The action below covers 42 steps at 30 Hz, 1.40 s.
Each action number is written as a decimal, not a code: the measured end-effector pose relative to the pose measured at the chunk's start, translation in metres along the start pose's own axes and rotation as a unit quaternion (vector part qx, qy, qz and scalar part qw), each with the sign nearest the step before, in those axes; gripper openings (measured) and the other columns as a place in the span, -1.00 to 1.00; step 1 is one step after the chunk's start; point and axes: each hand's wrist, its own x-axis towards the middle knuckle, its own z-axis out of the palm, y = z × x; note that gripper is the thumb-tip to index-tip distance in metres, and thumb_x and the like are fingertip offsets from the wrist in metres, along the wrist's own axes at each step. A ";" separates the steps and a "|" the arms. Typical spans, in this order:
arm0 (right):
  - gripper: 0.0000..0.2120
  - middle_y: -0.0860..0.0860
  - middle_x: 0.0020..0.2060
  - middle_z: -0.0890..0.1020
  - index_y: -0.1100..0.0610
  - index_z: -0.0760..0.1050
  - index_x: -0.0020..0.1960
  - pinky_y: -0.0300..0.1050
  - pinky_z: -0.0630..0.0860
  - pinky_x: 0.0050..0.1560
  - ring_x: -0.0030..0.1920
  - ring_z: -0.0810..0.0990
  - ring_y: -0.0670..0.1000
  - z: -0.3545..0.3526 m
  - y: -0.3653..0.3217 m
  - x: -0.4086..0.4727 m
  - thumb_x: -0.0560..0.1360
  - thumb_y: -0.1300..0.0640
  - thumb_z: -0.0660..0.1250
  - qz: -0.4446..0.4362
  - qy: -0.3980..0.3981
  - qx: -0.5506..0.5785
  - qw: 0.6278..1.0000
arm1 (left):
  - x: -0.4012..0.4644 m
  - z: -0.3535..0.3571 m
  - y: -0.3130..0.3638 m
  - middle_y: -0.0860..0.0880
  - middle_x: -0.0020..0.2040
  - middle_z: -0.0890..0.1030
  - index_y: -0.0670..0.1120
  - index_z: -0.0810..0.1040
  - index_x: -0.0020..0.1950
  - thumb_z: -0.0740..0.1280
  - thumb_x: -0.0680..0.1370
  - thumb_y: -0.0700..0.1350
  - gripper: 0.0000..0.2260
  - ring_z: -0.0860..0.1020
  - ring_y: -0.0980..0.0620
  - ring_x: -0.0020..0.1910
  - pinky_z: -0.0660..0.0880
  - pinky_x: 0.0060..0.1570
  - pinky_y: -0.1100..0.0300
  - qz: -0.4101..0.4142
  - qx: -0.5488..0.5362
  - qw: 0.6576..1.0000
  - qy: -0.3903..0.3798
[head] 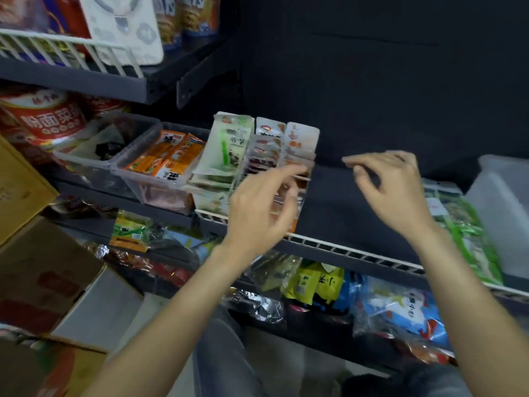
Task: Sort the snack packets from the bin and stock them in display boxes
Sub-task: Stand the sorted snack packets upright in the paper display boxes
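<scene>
On middle shelf (343,196), clear display box (303,179) holds upright rows of snack packets (272,138); green-white packets (226,147) stand just left of box. Left hand (257,207) at box front, fingers loosely curled; motion blur, cannot tell if pinching packet. Right hand (392,190) right of box, over bare shelf, fingers relaxed, holding nothing. Packets likely light, floppy, slick film; best pinched at flat sealed top edge. Translucent bin (503,213) far right of box.
</scene>
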 end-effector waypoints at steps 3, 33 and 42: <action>-0.77 0.06 -0.01 0.69 0.10 0.61 0.09 -0.10 0.42 0.07 -0.02 0.64 0.11 -0.018 0.061 -0.051 0.49 0.21 0.26 0.137 -0.011 -0.001 0.991 | -0.010 0.059 0.029 0.08 -0.10 0.58 -0.10 0.51 0.22 0.26 0.52 -0.21 -0.72 0.53 0.16 -0.15 0.47 -0.08 0.25 -0.061 -0.077 0.989 -0.108; -0.55 0.12 0.46 0.27 0.13 0.30 0.44 0.11 0.18 0.45 0.48 0.16 0.16 0.006 0.219 -0.086 0.61 -0.02 0.10 0.276 -0.297 -0.121 0.906 | 0.005 0.265 0.033 -0.06 0.49 0.20 0.14 0.14 0.50 0.29 0.47 0.28 -0.32 0.15 -0.10 0.46 0.14 0.36 -0.16 -0.249 0.201 0.782 -0.535; -0.55 0.20 0.23 0.49 0.15 0.44 0.27 0.08 0.33 0.29 0.27 0.41 0.21 0.022 0.207 -0.055 0.56 -0.13 0.15 0.276 -0.240 -0.178 0.914 | 0.013 0.231 0.004 -0.08 0.30 0.44 -0.06 0.48 0.23 0.29 0.45 0.31 -0.47 0.50 -0.13 0.19 0.45 0.11 0.05 -0.283 0.239 0.796 -0.478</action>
